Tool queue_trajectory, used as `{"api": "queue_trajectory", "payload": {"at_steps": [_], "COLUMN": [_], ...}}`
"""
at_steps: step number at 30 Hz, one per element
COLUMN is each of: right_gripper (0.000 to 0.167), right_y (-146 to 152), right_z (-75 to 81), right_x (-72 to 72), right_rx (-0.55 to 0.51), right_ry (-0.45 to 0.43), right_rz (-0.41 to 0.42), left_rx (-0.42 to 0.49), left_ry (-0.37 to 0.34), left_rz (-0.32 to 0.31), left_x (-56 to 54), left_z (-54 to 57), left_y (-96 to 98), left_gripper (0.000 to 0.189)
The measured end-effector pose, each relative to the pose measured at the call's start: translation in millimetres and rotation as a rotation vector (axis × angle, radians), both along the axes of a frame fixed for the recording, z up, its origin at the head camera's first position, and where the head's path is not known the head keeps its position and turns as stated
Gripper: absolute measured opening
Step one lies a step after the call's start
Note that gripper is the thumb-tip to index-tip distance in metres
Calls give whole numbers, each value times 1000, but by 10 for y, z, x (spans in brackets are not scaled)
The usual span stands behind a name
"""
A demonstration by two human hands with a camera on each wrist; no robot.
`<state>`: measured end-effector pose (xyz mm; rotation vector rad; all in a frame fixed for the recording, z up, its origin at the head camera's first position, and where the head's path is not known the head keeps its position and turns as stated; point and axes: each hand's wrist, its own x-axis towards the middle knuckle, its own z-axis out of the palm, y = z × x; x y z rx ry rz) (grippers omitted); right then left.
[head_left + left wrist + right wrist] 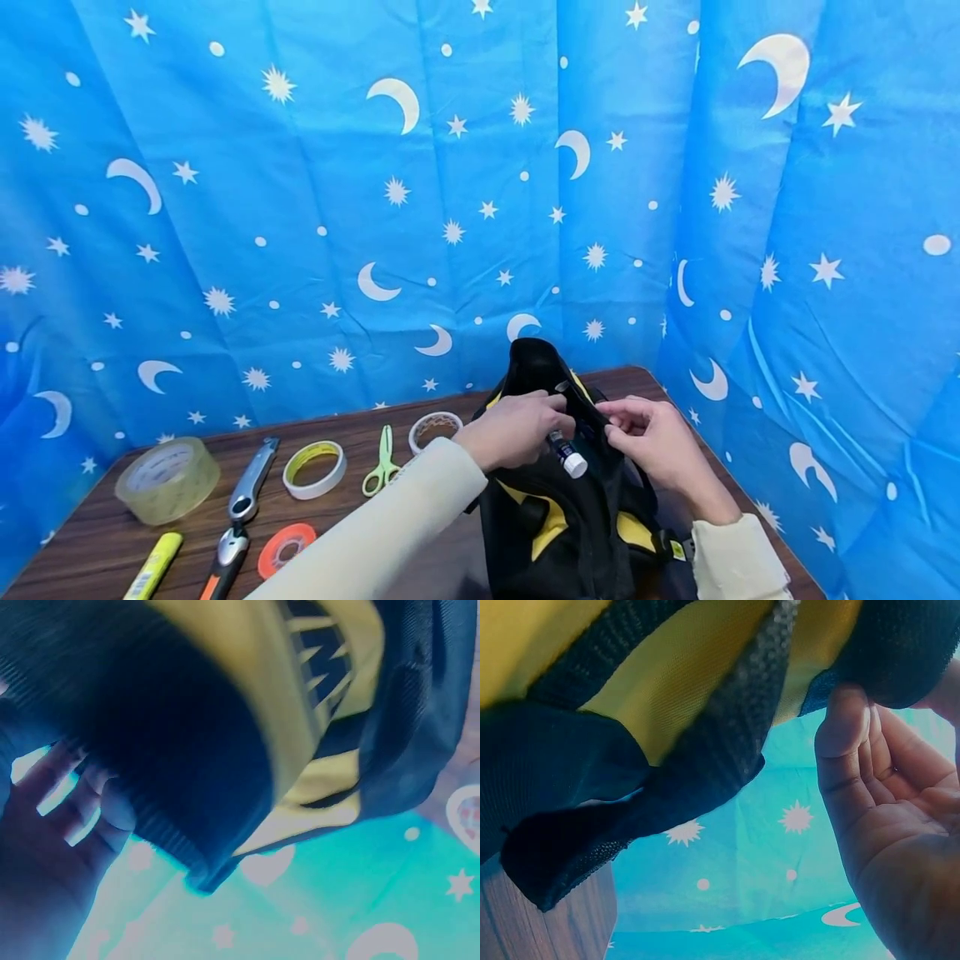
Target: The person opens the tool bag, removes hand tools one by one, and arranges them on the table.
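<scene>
A black and yellow backpack (551,525) stands at the right part of the table with its top opening parted. Over that opening, my left hand (517,429) holds a glue stick (567,457) with a dark body and a white cap. The cap end points down toward the bag; the other end is hidden by the fingers. My right hand (656,442) pinches the right edge of the opening between thumb and fingers. In the right wrist view, the thumb and fingers meet the dark fabric. The left wrist view is blurred and does not show the glue stick.
Left of the bag lie a clear tape roll (168,481), a utility knife (255,479), another orange-and-black tool (225,562), a yellow highlighter (154,567), a white tape roll (330,481), an orange tape (268,554), green scissors (384,462) and another roll (414,433). A blue curtain (480,250) hangs behind.
</scene>
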<state>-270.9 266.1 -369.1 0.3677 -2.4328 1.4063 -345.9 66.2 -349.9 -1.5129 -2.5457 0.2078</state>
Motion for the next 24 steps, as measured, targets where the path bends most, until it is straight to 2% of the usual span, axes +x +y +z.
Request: {"api": "queue_trajectory", "payload": {"at_steps": [5, 8, 12, 17, 21, 24], "right_gripper": [25, 25, 25, 25, 25, 25], "right_y": [73, 99, 92, 77, 50, 47], "right_z": [-190, -265, -280, -280, -242, -246], "right_x": [-145, -203, -209, -199, -169, -165], "right_rx": [14, 23, 2, -13, -6, 13], "right_ry": [-28, -18, -11, -16, -22, -29], "right_rz": [-9, -9, -2, 14, 10, 0], "left_rx": [138, 205, 265, 295, 262, 192], "left_ry": [82, 135, 156, 142, 134, 115], "left_rz": [-133, -168, -165, -161, -126, -79], "left_x": [112, 165, 224, 257, 262, 263], "left_z": [183, 222, 224, 180, 85, -25], "left_y": [-183, -344, -655, -1172, -1609, -1905], "left_gripper": [21, 23, 30, 36, 43, 44]}}
